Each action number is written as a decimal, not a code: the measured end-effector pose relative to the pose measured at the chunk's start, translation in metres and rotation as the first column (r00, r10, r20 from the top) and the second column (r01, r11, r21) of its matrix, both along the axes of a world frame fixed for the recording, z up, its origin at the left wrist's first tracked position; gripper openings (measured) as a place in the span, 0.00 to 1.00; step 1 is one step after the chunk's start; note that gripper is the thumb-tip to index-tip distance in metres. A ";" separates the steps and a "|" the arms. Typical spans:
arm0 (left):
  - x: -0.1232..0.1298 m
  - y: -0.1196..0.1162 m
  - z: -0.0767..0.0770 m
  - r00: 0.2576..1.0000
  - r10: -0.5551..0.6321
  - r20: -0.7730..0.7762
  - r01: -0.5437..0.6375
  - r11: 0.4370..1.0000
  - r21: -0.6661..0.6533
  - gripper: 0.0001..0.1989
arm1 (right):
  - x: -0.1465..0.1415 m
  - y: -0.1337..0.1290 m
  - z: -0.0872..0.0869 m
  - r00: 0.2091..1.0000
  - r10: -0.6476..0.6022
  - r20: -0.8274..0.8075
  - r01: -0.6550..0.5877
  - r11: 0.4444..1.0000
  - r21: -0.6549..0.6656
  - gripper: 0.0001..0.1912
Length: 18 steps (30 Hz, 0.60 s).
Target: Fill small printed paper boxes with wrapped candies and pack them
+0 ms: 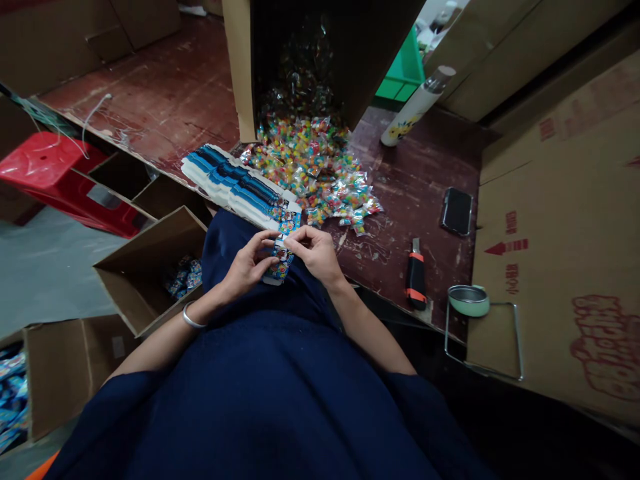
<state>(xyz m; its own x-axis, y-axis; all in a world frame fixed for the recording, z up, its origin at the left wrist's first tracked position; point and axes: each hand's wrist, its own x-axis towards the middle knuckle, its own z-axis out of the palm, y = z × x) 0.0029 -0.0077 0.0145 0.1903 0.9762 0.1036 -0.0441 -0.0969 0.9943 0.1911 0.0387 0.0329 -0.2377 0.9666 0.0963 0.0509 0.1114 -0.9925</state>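
Note:
A small printed blue carton [281, 261] is held between both hands over my lap, at the table's front edge. My left hand [251, 259], a silver bangle on its wrist, grips the carton's left side with thumb and fingers. My right hand [315, 252] pinches the carton's upper right part. Just beyond, a long row of flat blue-and-white cartons [235, 183] lies overlapped along the table edge. Behind my hands spreads a heap of clear sachets of colourful candy [310, 160], spilling from a tipped cardboard box [241, 67].
On the right lie a box cutter [416, 277], a phone [457, 211] and a green bowl [469, 301] in a wire frame. A white bottle [417, 107] stands behind. Open cardboard boxes [135, 287] holding blue packs and a red stool [55, 170] are at left.

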 end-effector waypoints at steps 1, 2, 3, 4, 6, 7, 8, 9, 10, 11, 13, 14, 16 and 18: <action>0.000 0.000 0.001 1.000 0.008 0.005 -0.008 1.000 -0.014 0.23 | 0.001 -0.002 0.000 1.000 0.005 0.008 -0.005 0.999 0.035 0.16; 0.000 -0.001 0.001 1.000 0.017 0.014 -0.016 0.999 -0.031 0.23 | 0.001 -0.004 0.000 1.000 0.013 0.017 -0.014 0.998 0.065 0.16; 0.001 -0.001 0.001 0.999 0.025 0.027 -0.024 0.999 -0.048 0.22 | 0.002 -0.007 0.000 0.999 0.026 0.029 -0.028 0.996 0.087 0.17; 0.002 -0.002 0.001 0.999 0.032 0.040 -0.029 0.997 -0.066 0.20 | 0.003 -0.009 0.000 0.998 0.041 0.041 -0.045 0.994 0.100 0.17; 0.005 -0.003 0.001 0.998 0.037 0.050 -0.032 0.994 -0.105 0.18 | 0.004 -0.013 -0.001 0.994 0.091 0.062 -0.097 0.990 0.106 0.18; 0.006 -0.004 0.000 0.998 0.037 0.048 -0.031 0.992 -0.124 0.17 | 0.005 -0.015 -0.001 0.990 0.124 0.073 -0.131 0.986 0.101 0.18; 0.008 -0.005 -0.001 0.999 0.032 0.042 -0.025 0.989 -0.144 0.16 | 0.008 -0.015 -0.002 0.983 0.161 0.088 -0.169 0.981 0.097 0.18; 0.008 -0.005 -0.003 0.999 0.020 0.035 -0.014 0.986 -0.165 0.16 | 0.012 -0.015 -0.003 0.977 0.183 0.111 -0.194 0.976 0.097 0.17; 0.008 -0.004 -0.004 1.000 0.000 0.024 0.004 0.982 -0.188 0.17 | 0.019 -0.013 -0.004 0.975 0.167 0.145 -0.183 0.978 0.103 0.16; 0.005 -0.002 -0.005 1.000 -0.030 0.005 0.031 0.977 -0.209 0.17 | 0.028 -0.009 -0.006 0.977 0.093 0.192 -0.117 0.986 0.120 0.16; -0.004 0.004 -0.007 0.991 -0.111 -0.071 0.091 0.967 -0.238 0.18 | 0.055 0.002 -0.010 0.923 -0.219 0.316 0.160 0.966 0.203 0.15; -0.012 0.009 -0.007 0.978 -0.159 -0.131 0.124 0.962 -0.245 0.19 | 0.071 0.010 -0.013 0.823 -0.416 0.387 0.331 0.905 0.269 0.14; -0.031 0.017 -0.004 0.920 -0.266 -0.288 0.197 0.949 -0.245 0.21 | 0.104 0.027 -0.021 0.580 -0.599 0.553 0.467 0.800 0.376 0.13; -0.050 0.023 0.001 0.799 -0.409 -0.441 0.324 0.910 -0.257 0.27 | 0.130 0.043 -0.031 0.436 -0.603 0.668 0.517 0.775 0.363 0.12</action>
<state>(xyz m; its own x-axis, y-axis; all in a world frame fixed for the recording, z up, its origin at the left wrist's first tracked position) -0.0474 0.0153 0.0160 0.5208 0.8174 -0.2461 0.4371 -0.0078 0.8994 0.3210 0.0819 0.0018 0.3254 0.9107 0.2546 0.8110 -0.1304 -0.5703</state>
